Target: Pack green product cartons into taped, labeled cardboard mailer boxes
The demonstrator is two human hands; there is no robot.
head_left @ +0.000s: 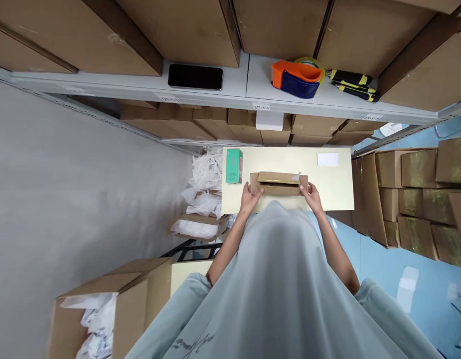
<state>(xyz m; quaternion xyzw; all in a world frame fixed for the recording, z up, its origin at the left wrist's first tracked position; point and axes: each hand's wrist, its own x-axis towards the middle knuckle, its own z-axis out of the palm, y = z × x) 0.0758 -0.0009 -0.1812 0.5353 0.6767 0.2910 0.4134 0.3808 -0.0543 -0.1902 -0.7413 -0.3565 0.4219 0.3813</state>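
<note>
Head view is showing the left hand (249, 195) and right hand (311, 193) gripping opposite ends of a small brown cardboard box (278, 183), flaps open, resting at frame centre on the pale yellow counter (338, 192). Holding both ends level seems wise, clear of the green carton (233, 166) just beside it.

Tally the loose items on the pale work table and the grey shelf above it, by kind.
Small cardboard box, held at its ends by both hands: 1
Green carton: 1
White card: 1
Black phone: 1
Tape dispenser: 1
Utility knives: 2
Total: 7
</note>
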